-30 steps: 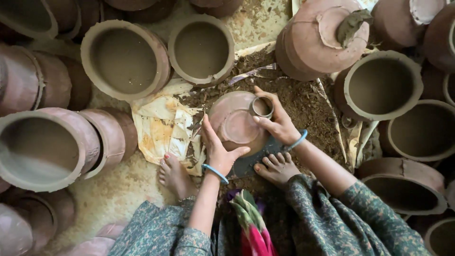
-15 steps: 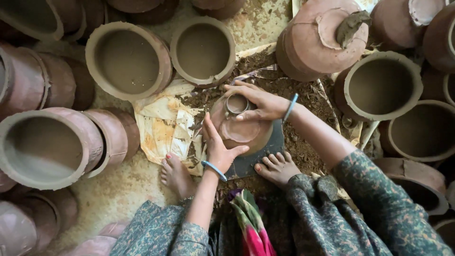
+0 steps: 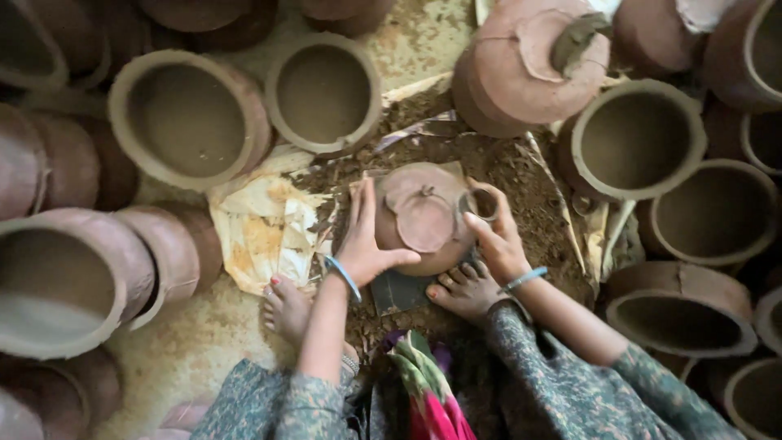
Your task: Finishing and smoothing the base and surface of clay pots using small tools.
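The small clay pot (image 3: 423, 218) is being steadied on the dirt patch between the bare feet, and compared with a moment ago the right hand (image 3: 498, 243) has been drawn back from across the pot's top to its right flank, so the patch-like clay disc (image 3: 425, 222) on the upper surface is now being left uncovered. The small clay ring (image 3: 482, 202) is being pinched between the right thumb and forefinger, the other fingers being curled loosely beside it. The left hand (image 3: 364, 244) is being pressed flat against the pot's left side, fingers spread wide and extended, gripping nothing but the wall itself; its position is being kept much as before. From this, the pot is judged to be held for work on its shoulder rather than being moved. Close on the left a crumpled yellowish sheet (image 3: 265, 236) is lying, and a dark flat slab (image 3: 399, 291) is partly tucked under the pot. Large open clay vessels (image 3: 183, 118) are crowding every side, leaving little room for the elbows.
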